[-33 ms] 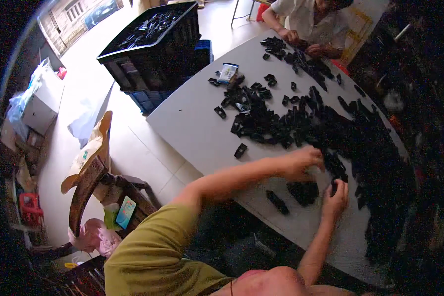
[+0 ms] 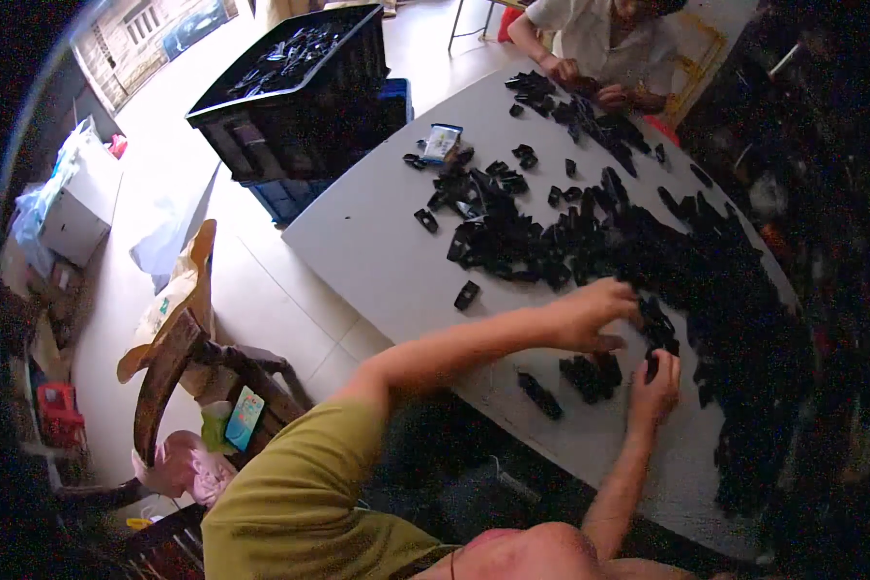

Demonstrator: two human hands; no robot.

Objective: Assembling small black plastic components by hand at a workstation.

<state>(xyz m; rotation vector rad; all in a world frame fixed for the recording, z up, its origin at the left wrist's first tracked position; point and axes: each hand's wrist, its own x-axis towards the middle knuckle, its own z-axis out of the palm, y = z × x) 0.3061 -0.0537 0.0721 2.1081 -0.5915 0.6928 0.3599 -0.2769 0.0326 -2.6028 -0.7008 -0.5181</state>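
Note:
A grey-white table (image 2: pixel 358 251) carries a large heap of black plastic parts (image 2: pixel 522 227). My left hand (image 2: pixel 594 314) hovers at the near side of the heap, its thumb and fingers apart with nothing visible between them. Close by on the right, my right hand (image 2: pixel 655 391) grips a small black plastic part (image 2: pixel 652 364), mostly hidden by the fingers. A row of dark parts (image 2: pixel 659 327) lies just beyond it. Below my left hand is a small cluster of black parts (image 2: pixel 592 377), with one longer black piece (image 2: pixel 539 395) lying apart on its left.
Across the table a person (image 2: pixel 599 68) handles black parts with both hands. A small white-and-blue packet (image 2: pixel 442 143) lies among the parts. At the table's left stands a black crate (image 2: pixel 290 126) full of black parts, stacked on a blue crate (image 2: pixel 295 198). A wooden chair (image 2: pixel 169 372) is nearer.
My left hand's thumb and fingers have spread farther apart, and more of the small cluster beneath shows. My right hand stays nearly in place. The whole view has shifted slightly.

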